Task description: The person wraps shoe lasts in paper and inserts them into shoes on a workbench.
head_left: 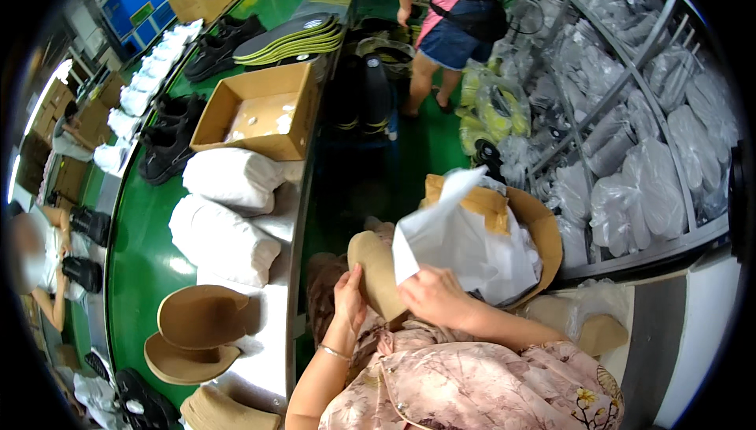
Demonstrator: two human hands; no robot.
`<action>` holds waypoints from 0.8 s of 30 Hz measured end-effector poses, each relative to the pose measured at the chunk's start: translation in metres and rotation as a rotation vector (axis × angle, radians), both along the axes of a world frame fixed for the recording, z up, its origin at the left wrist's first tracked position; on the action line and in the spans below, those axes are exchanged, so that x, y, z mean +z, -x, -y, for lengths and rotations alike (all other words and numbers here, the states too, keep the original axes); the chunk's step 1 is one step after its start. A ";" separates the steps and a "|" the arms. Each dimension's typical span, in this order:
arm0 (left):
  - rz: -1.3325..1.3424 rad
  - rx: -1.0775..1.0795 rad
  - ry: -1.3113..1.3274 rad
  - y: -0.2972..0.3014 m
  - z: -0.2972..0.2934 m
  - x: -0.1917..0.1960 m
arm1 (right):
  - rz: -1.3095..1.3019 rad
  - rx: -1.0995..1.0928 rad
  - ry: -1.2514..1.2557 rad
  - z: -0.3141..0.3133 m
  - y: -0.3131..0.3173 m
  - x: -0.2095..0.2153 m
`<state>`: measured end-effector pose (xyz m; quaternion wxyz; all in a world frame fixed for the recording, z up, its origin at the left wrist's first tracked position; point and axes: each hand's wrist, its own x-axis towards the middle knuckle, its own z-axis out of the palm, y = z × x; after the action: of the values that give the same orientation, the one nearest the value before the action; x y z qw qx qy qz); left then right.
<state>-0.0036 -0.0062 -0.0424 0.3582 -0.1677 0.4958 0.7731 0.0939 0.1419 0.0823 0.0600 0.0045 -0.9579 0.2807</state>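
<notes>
Floral-sleeved lap cut off below, left hand (349, 292) cupping tan oval shoe insole (376, 271), right hand (433, 294) pinching white tissue paper sheet (437, 229) that hides insole's far edge, brown cardboard box (543, 233) behind, possibly paper-filled.

The long table (142, 265) has a green top and stands to the left of the fingers (356, 282) of the left hand. Nearest to them on it lie two tan cap-shaped pieces (197, 334), one touching the other. Farther from the fingers lie two white wrapped bundles (228, 209), side by side. Beyond these stands an open cardboard box (264, 111). Left of the box are dark sandals (169, 142), and at the far end lie stacked insoles (290, 36).
</notes>
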 end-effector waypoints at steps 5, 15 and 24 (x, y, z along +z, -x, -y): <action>0.055 0.097 -0.111 0.011 0.008 0.007 | -0.106 0.374 0.059 0.041 0.010 0.004; 0.130 0.038 -0.353 0.018 0.036 0.046 | 0.229 0.790 0.154 0.052 0.027 0.001; 0.007 0.063 -0.056 0.005 0.043 0.032 | 0.177 0.744 0.488 0.041 0.026 -0.022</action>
<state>-0.0089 -0.0489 -0.0104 0.3399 -0.1758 0.4674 0.7969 0.0675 0.1012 0.0602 -0.1277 0.3103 -0.7984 0.5000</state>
